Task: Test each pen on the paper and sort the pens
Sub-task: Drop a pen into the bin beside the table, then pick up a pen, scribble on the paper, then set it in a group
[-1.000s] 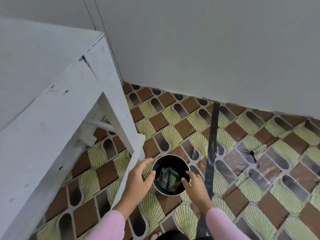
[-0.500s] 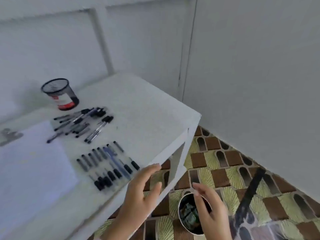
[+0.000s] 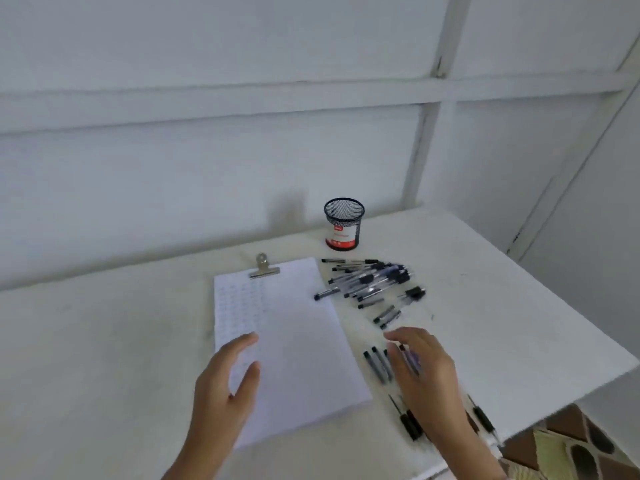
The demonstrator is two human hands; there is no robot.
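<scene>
- Both hands have come up from the black pot down on the floor, and my head has turned back to the worktop (image 3: pixel 104 341); the pot is now out of view, with only a corner of tiled floor (image 3: pixel 571 441) showing at the lower right.
- My left hand (image 3: pixel 225 386) hangs over the lower left of the paper (image 3: pixel 294 341), fingers loose and apart, holding nothing. I cannot tell whether it touches the sheet.
- My right hand (image 3: pixel 426 379) is spread over the row (image 3: pixel 379 363) of pens just right of the paper, fingers fanned and blurred. No pen looks pinched, though the blur keeps me from being sure.
- The paper lies flat mid-worktop under its clip (image 3: pixel 263 266), with faint marks down its left side.
- A loose pile (image 3: pixel 370 280) of pens sits beyond the row, between the paper's top right corner and the mesh cup (image 3: pixel 343 223), which stands upright and looks empty.
- My reading: the trip to the pot is over and I am back at sorting. Next comes picking one pen and taking it to the paper; the pens lie close together, so a careless reach could roll its neighbours out of line.
</scene>
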